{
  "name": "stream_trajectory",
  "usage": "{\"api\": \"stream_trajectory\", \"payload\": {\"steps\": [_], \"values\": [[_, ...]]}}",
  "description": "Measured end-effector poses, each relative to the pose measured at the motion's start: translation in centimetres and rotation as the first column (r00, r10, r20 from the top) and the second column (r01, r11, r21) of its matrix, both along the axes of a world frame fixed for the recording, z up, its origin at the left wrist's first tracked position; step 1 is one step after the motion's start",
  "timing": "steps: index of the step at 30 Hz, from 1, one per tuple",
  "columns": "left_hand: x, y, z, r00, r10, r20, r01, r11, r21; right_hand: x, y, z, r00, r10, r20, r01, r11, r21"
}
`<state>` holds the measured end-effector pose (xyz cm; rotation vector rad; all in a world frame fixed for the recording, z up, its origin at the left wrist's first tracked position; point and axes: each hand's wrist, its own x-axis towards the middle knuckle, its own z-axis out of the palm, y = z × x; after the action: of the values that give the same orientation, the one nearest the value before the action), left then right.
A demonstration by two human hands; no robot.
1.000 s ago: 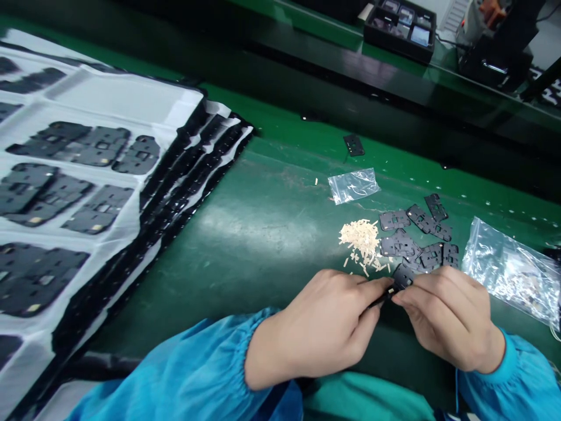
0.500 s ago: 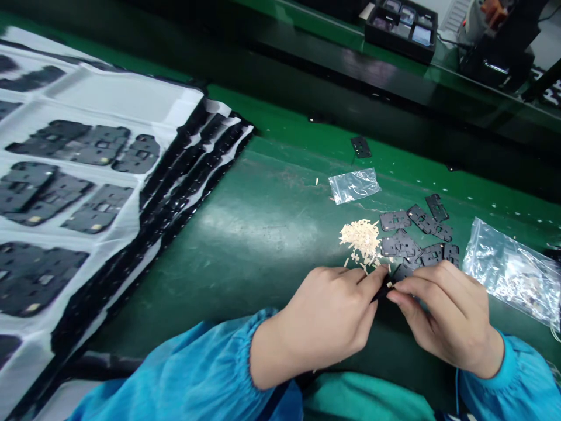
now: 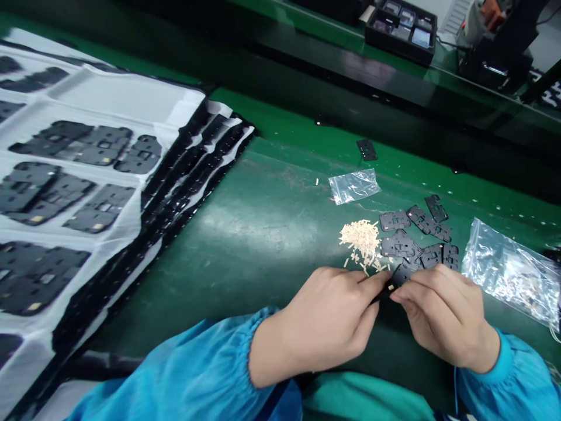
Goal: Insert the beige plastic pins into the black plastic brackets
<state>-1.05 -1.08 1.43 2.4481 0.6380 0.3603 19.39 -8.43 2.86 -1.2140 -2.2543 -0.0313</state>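
My left hand [image 3: 326,313] is closed, its fingers pinching a small black plastic plate [image 3: 382,294] that they mostly cover. A tiny cream strip [image 3: 391,287] shows at the plate's right end. Close against that end is my right hand [image 3: 447,313], thumb and forefinger pressed together; whatever lies between those fingertips is hidden. Just beyond the hands spreads a heap of small cream strips [image 3: 360,238]. To its right lie several flat black plates [image 3: 400,244] with cut-outs, some overlapping.
At left, a stack of white trays [image 3: 123,99] holds more black plates [image 3: 103,143]. A small clear bag [image 3: 354,186] lies beyond the heap, a larger clear bag [image 3: 511,275] at right. One black plate [image 3: 367,149] lies farther back. A black compartment box [image 3: 401,29] stands on the shelf.
My right fingertips have shifted slightly right, away from the cream strip, and drawn closer together. My left hand keeps its hold on the black plate, nearly still.
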Motion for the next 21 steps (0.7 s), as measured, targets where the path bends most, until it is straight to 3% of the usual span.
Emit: {"api": "stream_trajectory", "payload": {"steps": [3,6,12,21], "values": [[-0.1,0.5,1.1,0.995,-0.064,0.075,0.083,0.957,-0.277,0.4,-0.1,-0.2,0.998,0.056,-0.008,-0.055,0.998,0.039],[-0.1,0.9,1.8,0.989,-0.075,0.127,0.119,0.913,-0.389,0.5,-0.1,-0.2,0.999,0.046,-0.014,-0.045,0.998,0.052],[-0.3,1.0,1.9,0.992,-0.061,0.113,0.103,0.904,-0.415,0.1,0.0,-0.4,0.999,-0.016,-0.044,0.018,0.999,0.035],[-0.5,0.7,1.6,0.999,-0.023,0.049,0.037,0.948,-0.315,-0.6,0.3,-0.4,0.992,-0.061,-0.109,0.057,0.998,-0.039]]}}
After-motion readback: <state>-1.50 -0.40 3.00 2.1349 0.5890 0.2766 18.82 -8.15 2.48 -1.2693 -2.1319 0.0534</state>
